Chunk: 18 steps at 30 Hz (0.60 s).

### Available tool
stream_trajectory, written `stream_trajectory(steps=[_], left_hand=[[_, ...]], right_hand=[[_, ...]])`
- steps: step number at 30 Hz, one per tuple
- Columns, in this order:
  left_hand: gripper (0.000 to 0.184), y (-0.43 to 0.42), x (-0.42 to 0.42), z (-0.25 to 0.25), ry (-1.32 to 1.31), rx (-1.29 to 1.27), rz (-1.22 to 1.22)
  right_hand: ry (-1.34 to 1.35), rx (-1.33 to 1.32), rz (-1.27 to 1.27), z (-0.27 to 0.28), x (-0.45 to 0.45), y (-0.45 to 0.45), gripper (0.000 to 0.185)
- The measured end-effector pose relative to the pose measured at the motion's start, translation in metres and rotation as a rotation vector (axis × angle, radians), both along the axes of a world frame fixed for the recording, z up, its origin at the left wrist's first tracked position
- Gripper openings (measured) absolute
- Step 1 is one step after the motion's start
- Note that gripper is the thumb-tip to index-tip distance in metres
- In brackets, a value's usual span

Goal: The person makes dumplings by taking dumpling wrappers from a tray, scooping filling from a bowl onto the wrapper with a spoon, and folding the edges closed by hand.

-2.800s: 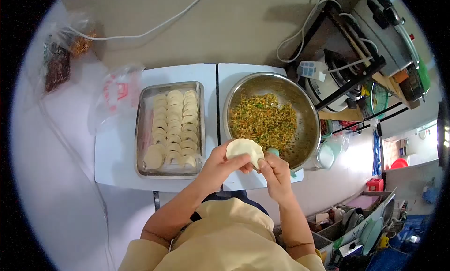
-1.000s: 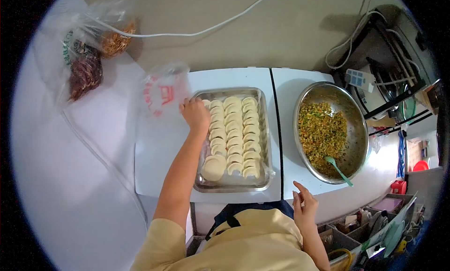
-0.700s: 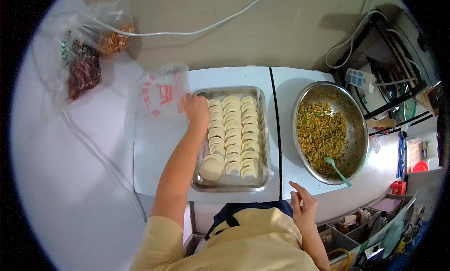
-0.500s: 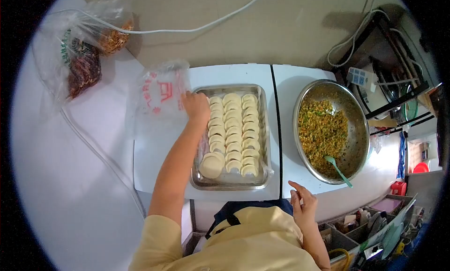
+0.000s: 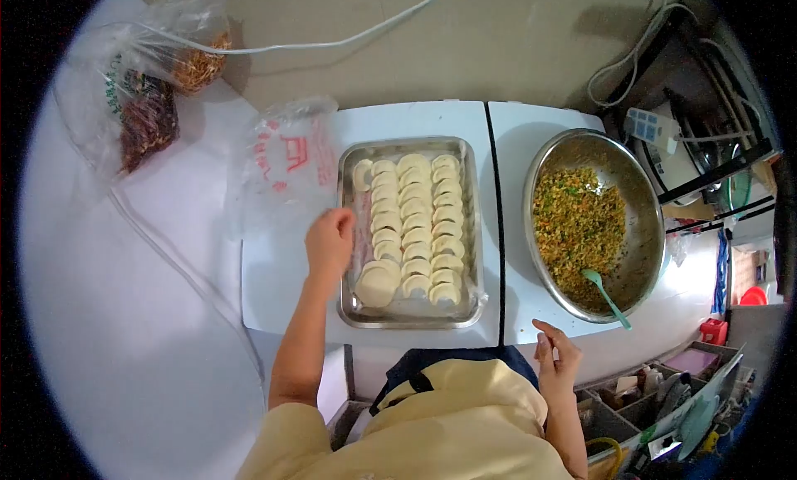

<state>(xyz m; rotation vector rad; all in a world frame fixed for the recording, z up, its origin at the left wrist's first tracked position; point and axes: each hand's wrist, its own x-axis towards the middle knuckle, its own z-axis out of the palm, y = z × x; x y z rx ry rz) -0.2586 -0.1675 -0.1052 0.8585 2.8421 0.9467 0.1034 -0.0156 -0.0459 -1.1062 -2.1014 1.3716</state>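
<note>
A steel tray (image 5: 409, 318) holds rows of folded dumplings (image 5: 415, 202). One more dumpling (image 5: 363, 174) lies in its upper left corner. At the lower left of the tray sits a pile of round dough wrappers (image 5: 378, 285). My left hand (image 5: 330, 246) hovers by the tray's left edge, fingers curled in and nothing visible in them. Low at the right, my right hand (image 5: 560, 364) is in front of the table edge, index finger stretched out and the other fingers bent, holding nothing. Nearest to it is a steel bowl (image 5: 652, 222) of chopped filling (image 5: 577, 231) with a green spoon (image 5: 608, 299).
A clear plastic bag with red print (image 5: 286, 156) lies left of the tray. Bags of dried food (image 5: 148, 119) stand at the far left. A white cable (image 5: 332, 45) crosses behind. At right are a black rack (image 5: 714, 177) and a divided bin (image 5: 647, 397).
My left hand has drawn back from the tray's upper left corner toward me, uncovering a dumpling there. My right hand looks almost unchanged; the whole view has shifted slightly.
</note>
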Motion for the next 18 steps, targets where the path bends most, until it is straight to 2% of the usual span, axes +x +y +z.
stream_trajectory(steps=[4,6,8,10,13,15,16,18], left_hand=[[0.011,-0.023,0.037,-0.026,-0.086,-0.059,-0.223],[0.011,-0.021,0.038,-0.030,-0.032,-0.045,-0.190],[0.016,-0.004,0.024,-0.015,0.220,-0.055,-0.116],[0.023,0.020,0.002,-0.016,0.109,0.046,-0.014],[0.027,0.057,-0.030,-0.021,0.248,0.016,0.072],[0.024,0.073,-0.047,-0.028,0.430,-0.155,0.099],[0.024,0.080,-0.052,-0.030,0.433,-0.151,0.099],[0.030,0.088,-0.061,-0.033,0.301,-0.370,0.043]], right_hand=[[-0.011,0.036,0.023,-0.003,0.003,0.002,0.020],[-0.021,0.036,0.036,0.000,0.001,0.003,0.020],[-0.034,0.035,0.053,0.001,-0.001,0.002,0.019],[-0.021,0.038,0.071,-0.002,-0.004,0.003,0.019],[-0.040,0.041,0.076,0.002,-0.007,-0.001,0.019],[-0.037,0.048,0.082,0.005,-0.006,-0.003,0.019],[-0.036,0.051,0.089,0.006,-0.005,-0.004,0.019],[-0.025,0.030,0.062,0.009,-0.003,-0.005,0.020]])
